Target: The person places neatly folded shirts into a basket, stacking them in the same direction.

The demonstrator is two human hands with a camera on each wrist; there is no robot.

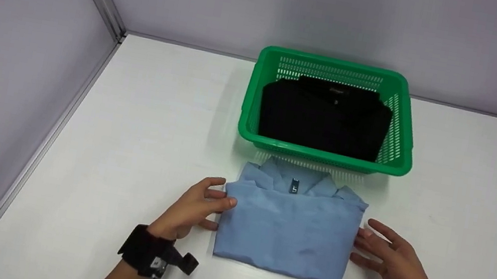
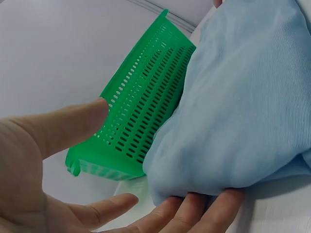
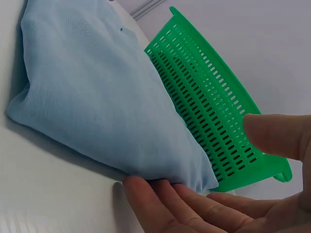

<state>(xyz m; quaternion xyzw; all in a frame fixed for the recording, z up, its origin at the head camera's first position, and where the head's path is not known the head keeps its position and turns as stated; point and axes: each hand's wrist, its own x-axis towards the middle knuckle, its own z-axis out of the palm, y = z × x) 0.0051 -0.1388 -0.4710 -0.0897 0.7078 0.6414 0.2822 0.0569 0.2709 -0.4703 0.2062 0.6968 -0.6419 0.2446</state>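
A light blue collared shirt (image 1: 286, 231) lies folded into a rectangle on the white table, its collar and dark label toward the basket. At its left edge is my left hand (image 1: 197, 206); in the left wrist view several fingertips (image 2: 221, 206) touch the cloth's side while the thumb stands apart from it. My right hand (image 1: 392, 259) is at the opposite edge. The right wrist view shows its fingertips (image 3: 138, 187) against the shirt's lower side, thumb raised and clear of the cloth. Neither hand has its fingers curled round the shirt.
Just behind the shirt stands a green plastic basket (image 1: 321, 155) with slotted walls. A folded black garment (image 1: 322, 121) lies inside it. White table surface (image 1: 148, 133) extends to both sides, and pale panels (image 1: 231, 0) enclose the back and sides.
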